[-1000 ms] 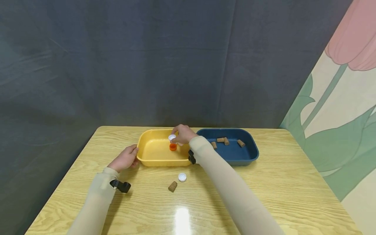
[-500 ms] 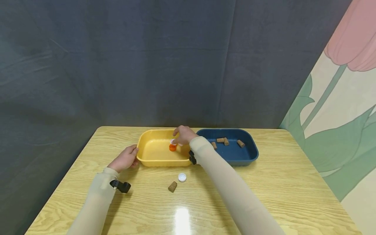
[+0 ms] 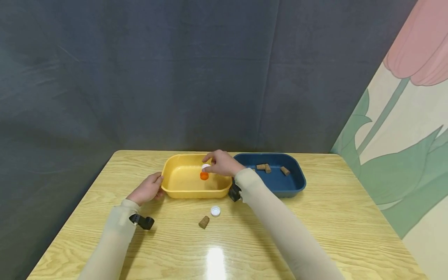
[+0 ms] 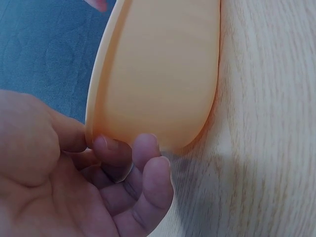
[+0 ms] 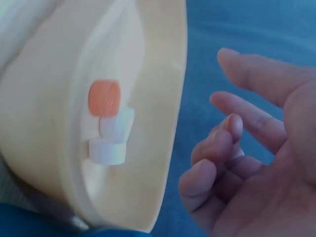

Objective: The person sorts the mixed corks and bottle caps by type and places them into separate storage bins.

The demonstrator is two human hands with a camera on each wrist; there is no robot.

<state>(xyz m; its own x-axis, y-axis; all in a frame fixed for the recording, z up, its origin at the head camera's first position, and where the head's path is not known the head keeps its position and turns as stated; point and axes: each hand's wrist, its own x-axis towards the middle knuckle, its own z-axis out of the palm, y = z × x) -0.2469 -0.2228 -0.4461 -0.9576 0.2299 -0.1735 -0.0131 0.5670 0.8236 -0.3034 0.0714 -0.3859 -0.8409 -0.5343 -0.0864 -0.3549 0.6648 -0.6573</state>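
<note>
At the left end of the yellow tray (image 3: 196,193), my left hand (image 3: 145,189) pinches the rim between thumb and fingers. My right hand (image 3: 224,163) is over the tray's right half, its fingers (image 5: 247,116) apart and loosely bent with nothing between them. Below that hand, an orange bottle cap (image 5: 104,98) and two white bottle caps, one in the middle (image 5: 113,127) and one at the end (image 5: 107,151), lie close together inside the tray. In the head view the right hand covers part of this group.
A dark blue tray (image 3: 280,188) with several corks (image 3: 285,171) stands right beside the yellow one. In front of the trays, another white cap (image 3: 215,211) and a cork (image 3: 204,222) lie on the wooden table (image 3: 175,241). A dark cloth (image 3: 196,77) hangs behind.
My right hand has lowered a white cap beside the orange one and let go of it, then drawn back a little to the right. The left hand keeps its hold on the yellow tray.
</note>
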